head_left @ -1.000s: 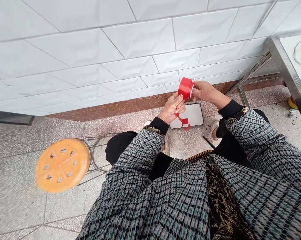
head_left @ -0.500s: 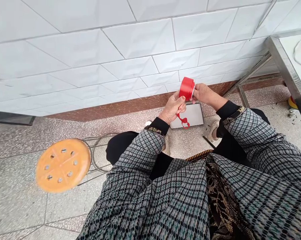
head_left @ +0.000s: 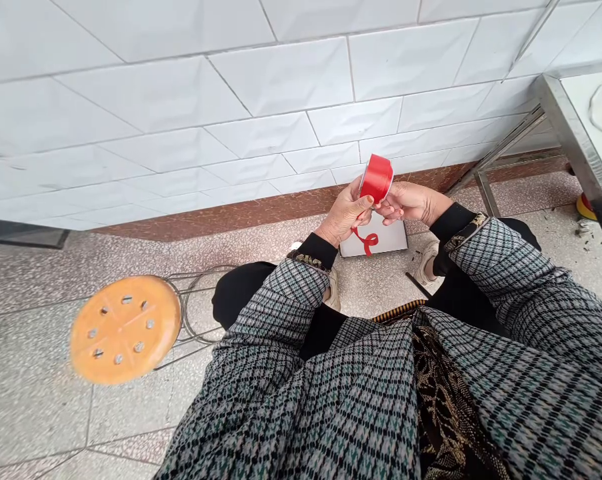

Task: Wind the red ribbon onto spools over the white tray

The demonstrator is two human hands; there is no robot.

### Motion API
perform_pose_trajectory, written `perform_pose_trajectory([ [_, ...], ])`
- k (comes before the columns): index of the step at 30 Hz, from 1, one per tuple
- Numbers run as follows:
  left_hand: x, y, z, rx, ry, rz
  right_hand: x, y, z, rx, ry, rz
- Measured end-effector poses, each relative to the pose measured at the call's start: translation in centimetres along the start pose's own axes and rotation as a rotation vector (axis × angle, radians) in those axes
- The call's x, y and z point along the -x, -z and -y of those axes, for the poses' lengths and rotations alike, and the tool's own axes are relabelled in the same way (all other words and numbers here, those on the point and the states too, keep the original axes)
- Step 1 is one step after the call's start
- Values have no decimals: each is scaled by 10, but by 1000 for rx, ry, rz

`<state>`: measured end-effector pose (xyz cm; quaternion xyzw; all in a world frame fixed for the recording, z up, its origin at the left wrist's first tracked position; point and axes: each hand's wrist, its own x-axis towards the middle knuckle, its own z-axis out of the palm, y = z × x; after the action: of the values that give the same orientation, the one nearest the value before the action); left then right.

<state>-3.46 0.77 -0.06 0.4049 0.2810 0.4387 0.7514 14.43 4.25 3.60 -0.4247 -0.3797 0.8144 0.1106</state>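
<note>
A red ribbon spool (head_left: 377, 177) is held up in front of me between both hands. My left hand (head_left: 345, 217) is closed on the spool's left side and pinches the loose red ribbon end (head_left: 365, 241), which curls down below it. My right hand (head_left: 405, 202) cups the spool's right side and underside with its fingers curled. Under the hands, a white rectangular board (head_left: 387, 239) lies flat on the floor between my feet.
An orange round stool (head_left: 125, 329) with a wire frame stands at lower left. A white tiled wall (head_left: 231, 107) runs ahead. A steel-edged table (head_left: 575, 140) and its legs are at the right. My checked coat fills the foreground.
The spool has tilted and shifted slightly right. My right hand has dropped from the spool's side to cup it from beneath. The dangling ribbon end has drawn up shorter.
</note>
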Motion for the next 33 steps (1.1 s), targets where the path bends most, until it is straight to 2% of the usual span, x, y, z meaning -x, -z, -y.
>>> perform_pose_trajectory([
  [5,1,0,1,47,16,-29,1,2,4,145,42,-86],
  [7,2,0,1,82,54,-81,2,7,7,278,117,-188],
  [11,3,-1,1,147,124,-171,7,16,12,583,362,-487],
  [13,3,-3,2,159,132,-176,9,14,13,703,394,-551],
  [16,3,-4,5,154,142,-168,8,8,13,747,339,-532],
  [20,2,-4,10,128,127,-146,0,6,11,643,317,-486],
  [28,0,0,12,8,38,-104,-2,1,3,268,293,-336],
  [33,-2,2,12,-21,35,-123,-3,-1,4,73,163,-168],
])
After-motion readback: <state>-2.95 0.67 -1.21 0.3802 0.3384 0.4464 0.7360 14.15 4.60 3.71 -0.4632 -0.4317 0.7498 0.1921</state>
